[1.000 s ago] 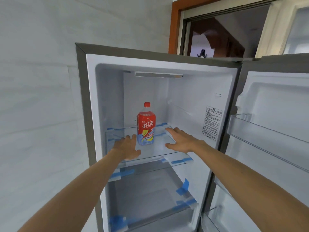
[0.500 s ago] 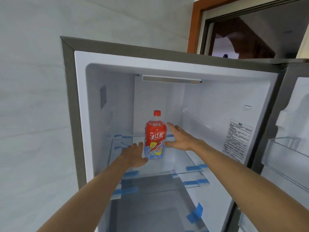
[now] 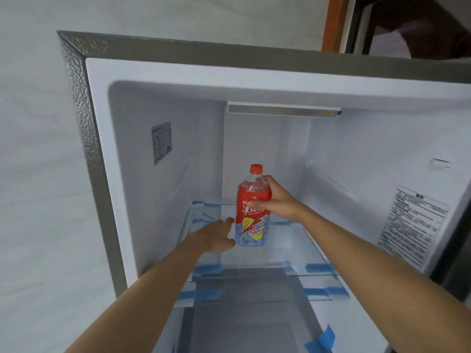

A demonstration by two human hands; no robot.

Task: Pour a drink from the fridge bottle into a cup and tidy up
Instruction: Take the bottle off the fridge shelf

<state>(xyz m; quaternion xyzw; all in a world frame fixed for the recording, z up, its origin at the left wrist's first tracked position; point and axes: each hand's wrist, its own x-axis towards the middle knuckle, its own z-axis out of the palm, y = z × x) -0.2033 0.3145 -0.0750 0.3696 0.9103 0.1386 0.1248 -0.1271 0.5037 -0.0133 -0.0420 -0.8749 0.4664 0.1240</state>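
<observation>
The open fridge (image 3: pixel 76 103) stood against a pale wall, with a printed label (image 3: pixel 413 225) on its right inner wall and a light bar (image 3: pixel 283 110) overhead. Both forearms reached in over the front edge of the glass shelf (image 3: pixel 295 248), which was edged with strips of blue tape (image 3: pixel 206 270). The iced-tea bottle (image 3: pixel 251 225) stood mid-shelf, long axis vertical, red cap (image 3: pixel 256 168) up. The right hand (image 3: pixel 277 200), flat beside it half a second earlier, was wrapped round its upper part. The left hand (image 3: pixel 216 235) stayed open, just beside the base.
</observation>
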